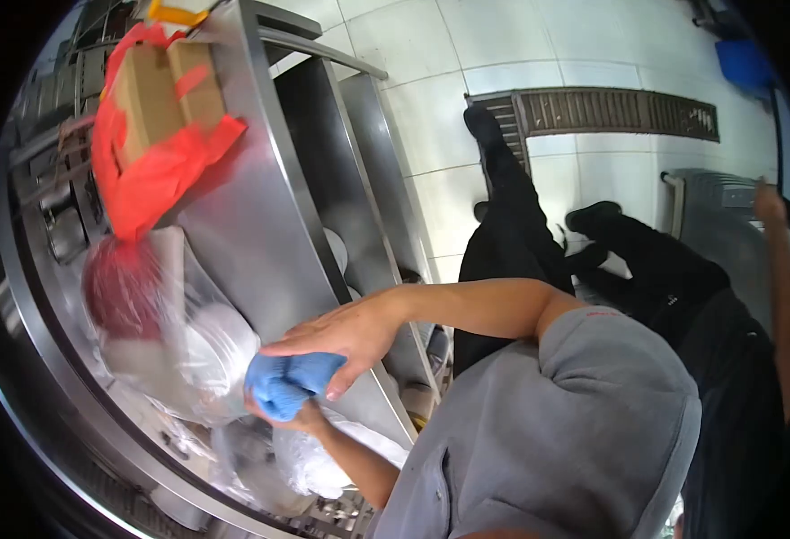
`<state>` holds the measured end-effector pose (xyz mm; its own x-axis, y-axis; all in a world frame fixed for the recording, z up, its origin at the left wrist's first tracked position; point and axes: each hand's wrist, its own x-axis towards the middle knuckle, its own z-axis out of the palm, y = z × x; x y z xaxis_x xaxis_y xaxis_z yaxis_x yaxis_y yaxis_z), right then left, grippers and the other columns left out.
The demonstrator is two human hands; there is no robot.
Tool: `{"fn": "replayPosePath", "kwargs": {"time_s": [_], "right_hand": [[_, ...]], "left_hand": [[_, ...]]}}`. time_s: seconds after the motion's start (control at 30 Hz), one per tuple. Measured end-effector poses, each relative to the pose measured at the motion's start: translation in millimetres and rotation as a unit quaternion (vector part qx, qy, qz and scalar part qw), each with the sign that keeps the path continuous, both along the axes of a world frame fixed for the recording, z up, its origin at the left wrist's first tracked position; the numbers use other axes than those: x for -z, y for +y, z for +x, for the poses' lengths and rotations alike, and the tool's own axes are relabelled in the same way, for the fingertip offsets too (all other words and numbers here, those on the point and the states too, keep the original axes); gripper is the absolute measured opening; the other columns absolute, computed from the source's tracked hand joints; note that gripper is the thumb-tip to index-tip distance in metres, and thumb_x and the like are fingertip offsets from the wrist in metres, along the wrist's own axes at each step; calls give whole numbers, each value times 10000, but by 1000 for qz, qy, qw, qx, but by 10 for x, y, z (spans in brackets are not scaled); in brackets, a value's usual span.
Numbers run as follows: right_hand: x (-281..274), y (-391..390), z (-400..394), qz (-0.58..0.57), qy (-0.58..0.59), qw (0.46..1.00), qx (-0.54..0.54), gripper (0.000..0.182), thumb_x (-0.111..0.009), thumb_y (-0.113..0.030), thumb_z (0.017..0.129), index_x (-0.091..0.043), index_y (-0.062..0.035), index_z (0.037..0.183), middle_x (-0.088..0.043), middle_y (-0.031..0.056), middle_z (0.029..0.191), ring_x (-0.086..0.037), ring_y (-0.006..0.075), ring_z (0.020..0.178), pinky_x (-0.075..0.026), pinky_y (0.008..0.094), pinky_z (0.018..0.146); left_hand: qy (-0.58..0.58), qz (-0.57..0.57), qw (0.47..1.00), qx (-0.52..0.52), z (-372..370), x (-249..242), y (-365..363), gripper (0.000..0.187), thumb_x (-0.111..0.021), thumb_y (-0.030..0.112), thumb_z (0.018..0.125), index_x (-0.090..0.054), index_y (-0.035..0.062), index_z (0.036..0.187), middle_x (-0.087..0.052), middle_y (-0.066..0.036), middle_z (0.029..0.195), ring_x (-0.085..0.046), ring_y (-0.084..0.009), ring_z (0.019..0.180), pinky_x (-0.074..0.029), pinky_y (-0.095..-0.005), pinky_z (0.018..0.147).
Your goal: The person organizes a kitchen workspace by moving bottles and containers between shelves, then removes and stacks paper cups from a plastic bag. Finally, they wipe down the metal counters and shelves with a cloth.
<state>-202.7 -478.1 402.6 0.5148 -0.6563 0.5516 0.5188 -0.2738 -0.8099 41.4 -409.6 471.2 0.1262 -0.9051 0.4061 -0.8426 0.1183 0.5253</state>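
Note:
A bunched blue cloth (pixel 289 382) with a ribbed surface is held between my two hands, over the edge of the steel counter (pixel 251 242). From above, my right hand (pixel 346 340) lies across it, with the fingers along its top side and the thumb against its near side. Below it is my left hand (pixel 303 417), closed around the underside and partly hidden by the cloth. Close to the fingers sits a clear plastic bag (pixel 220 346) with white containers and something dark red inside.
Cardboard boxes (pixel 148 99) in a red bag (pixel 157 184) rest on the counter. More clear plastic (pixel 341 454) lies beside my left forearm. Shelves (pixel 323 135) run under the counter. Another person in dark clothes (pixel 727 395) stands at the right. A drain grate (pixel 611 110) crosses the tiled floor.

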Motion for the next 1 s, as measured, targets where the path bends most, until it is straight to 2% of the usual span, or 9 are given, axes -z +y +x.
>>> {"fn": "replayPosePath", "kwargs": {"time_s": [0.13, 0.2, 0.27, 0.47, 0.5, 0.6, 0.67, 0.93, 1.0], "right_hand": [[1003, -360, -569, 262, -95, 947, -160, 522, -685, -299, 861, -521, -130, 1327, -581, 200, 1259, -629, 328, 1059, -506, 370, 888], [1760, -494, -651, 290, 181, 933, 109, 373, -671, -225, 839, -602, -116, 1188, -623, 178, 1146, -653, 324, 977, -526, 384, 813], [2246, -567, -627, 314, 440, 796, 271, 309, -659, -157, 788, -634, -105, 1092, -625, 154, 1013, -649, 329, 920, -533, 421, 740], [2400, -1805, 66, 235, 376, 846, 296, 386, -675, -165, 757, -616, -105, 1134, -579, 184, 1064, -627, 341, 956, -546, 425, 785], [2375, -2207, 425, 493, 228, 789, 289, 344, -646, -240, 801, -620, -149, 1131, -546, 208, 1183, -597, 380, 1045, -543, 431, 819], [2543, -2897, 1110, 168, 276, 839, 439, 308, -603, -318, 843, -615, -203, 1129, -476, 246, 1299, -558, 446, 1090, -522, 469, 881], [2693, -3317, 1351, 63, 368, 739, 560, 293, -600, -353, 846, -613, -245, 1118, -387, 289, 1379, -526, 490, 1130, -496, 499, 930], [2731, -3717, 1168, 212, 275, 837, 423, 841, -615, -296, 845, -151, 17, 1472, -274, 379, 1434, -559, 534, 1052, -509, 500, 893], [2700, -3978, 1062, 237, 301, 835, 395, 763, -669, -269, 793, -317, 31, 1400, -271, 367, 1440, -521, 528, 1122, -503, 513, 897]], "left_hand": [[-117, 304, 941, -94, 553, -124, -300, 750, -739, 301, 809, -378, -23, 1381, -433, -200, 1394, -472, -339, 1227, -353, -457, 1061], [-262, 307, 898, -175, 222, 17, -500, 894, -731, 384, 818, -262, 20, 1486, -314, -239, 1491, -315, -367, 1371, -239, -470, 1132], [-294, 185, 937, -45, -168, 182, -807, 785, -582, 463, 916, -247, 70, 1508, -207, -219, 1554, -188, -386, 1434, -155, -490, 1160], [-362, 155, 907, 148, -538, 852, -1055, 641, -282, 446, 977, -412, -19, 1400, -440, -204, 1431, -333, -392, 1374, -133, -609, 1136], [-363, 160, 906, 146, -566, 883, -1077, 625, -269, 451, 983, -411, 13, 1406, -423, -209, 1436, -334, -407, 1364, -152, -608, 1134], [-369, 148, 907, 139, -512, 842, -1027, 622, -307, 411, 954, -426, -31, 1376, -461, -200, 1402, -379, -382, 1342, -154, -620, 1133], [-384, 176, 896, 139, -361, 825, -963, 641, -309, 428, 945, -404, -25, 1388, -439, -208, 1415, -345, -377, 1360, -143, -620, 1135], [-334, 195, 917, 98, -739, 825, -1103, 722, -311, 521, 930, -363, -28, 1396, -428, -251, 1397, -294, -370, 1379, -137, -605, 1120], [-341, 193, 914, 109, -726, 802, -1102, 680, -344, 442, 929, -357, -55, 1393, -394, -242, 1419, -284, -408, 1370, -120, -603, 1129]]}}
